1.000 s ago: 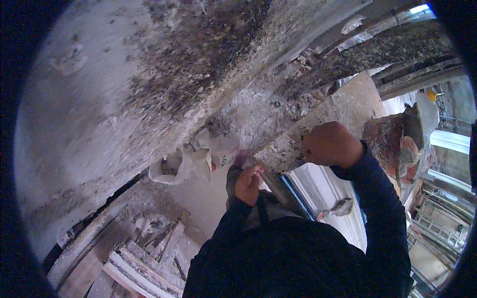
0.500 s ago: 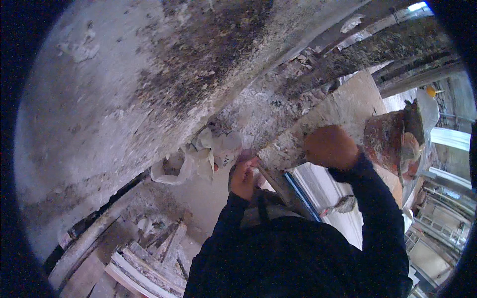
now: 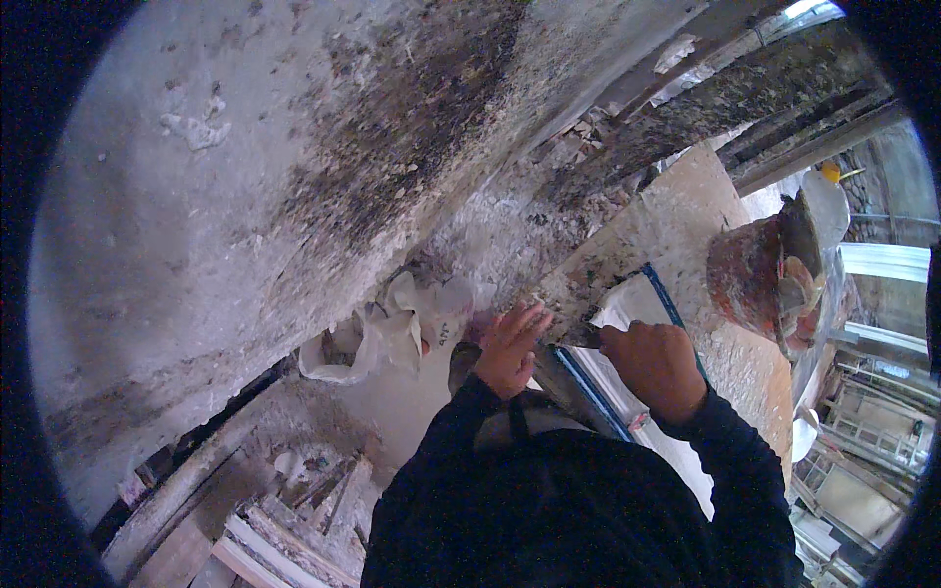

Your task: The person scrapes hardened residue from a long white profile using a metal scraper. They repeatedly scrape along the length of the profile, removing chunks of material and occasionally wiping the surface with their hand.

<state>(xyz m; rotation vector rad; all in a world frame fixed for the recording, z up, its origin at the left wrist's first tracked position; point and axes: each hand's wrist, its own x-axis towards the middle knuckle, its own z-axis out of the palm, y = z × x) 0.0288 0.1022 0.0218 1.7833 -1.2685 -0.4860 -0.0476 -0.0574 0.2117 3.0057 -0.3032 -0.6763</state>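
Note:
My right hand [image 3: 655, 370] is closed over a long white moulded piece [image 3: 627, 302] with ridged sides, which runs between two blue-edged strips [image 3: 662, 294]. A dark flat scraper-like tool [image 3: 582, 335] juts from its fingers toward my left hand; its handle is hidden in the fist. My left hand [image 3: 510, 351] has its fingers spread beside the near left edge of the board [image 3: 701, 186], close to the tool's tip, holding nothing that I can see. White crumbs and smears cover the board around the moulded piece.
A stained reddish-brown bucket [image 3: 747, 276] stands on the board to the right. Left of my hands is a torn white bag [image 3: 397, 328] by the plaster-spattered wall [image 3: 225, 225]. Broken white strips [image 3: 284, 544] lie in a heap at lower left.
My right hand has moved down and nearer over the white moulded piece, uncovering its far end and the right blue-edged strip. My left hand has shifted right, its fingers now spread.

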